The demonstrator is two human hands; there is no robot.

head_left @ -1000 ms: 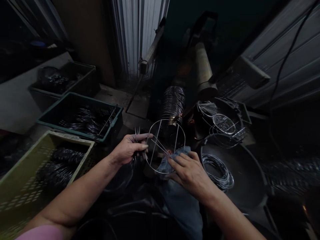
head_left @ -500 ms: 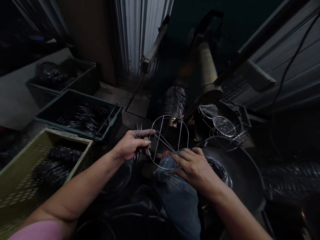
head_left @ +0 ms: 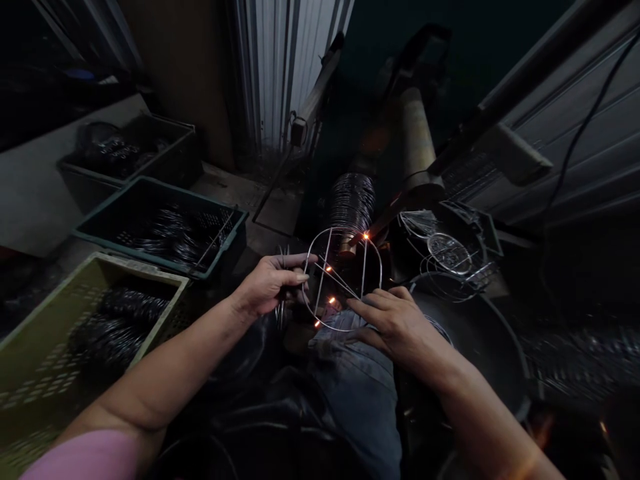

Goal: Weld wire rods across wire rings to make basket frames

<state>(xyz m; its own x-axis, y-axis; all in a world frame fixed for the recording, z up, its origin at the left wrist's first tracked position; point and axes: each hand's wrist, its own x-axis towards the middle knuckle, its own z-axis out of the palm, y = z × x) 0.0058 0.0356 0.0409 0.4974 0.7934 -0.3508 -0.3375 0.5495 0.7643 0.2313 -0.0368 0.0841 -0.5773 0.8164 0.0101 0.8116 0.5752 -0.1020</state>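
A round wire frame (head_left: 343, 279) with straight cross wires stands tilted above my knee, its top edge against the tip of a welding machine (head_left: 373, 230). Small orange sparks glow at that tip and along the cross wires. My left hand (head_left: 270, 285) grips the frame's left rim between thumb and fingers and also holds a bundle of thin wires (head_left: 281, 303). My right hand (head_left: 395, 323) rests with fingers pressed on the frame's lower right rim, over my jeans (head_left: 355, 380).
Left are a pale crate (head_left: 45, 360) and two dark crates (head_left: 220, 230) of wire parts. A coil of wire rings (head_left: 350, 200) hangs behind the frame. Right are finished wire pieces (head_left: 447, 252) and a dark round pan (head_left: 493, 340).
The wire frame has been lifted up and right onto the machine tip, both hands following it. Sparks now show on the frame where there were none.
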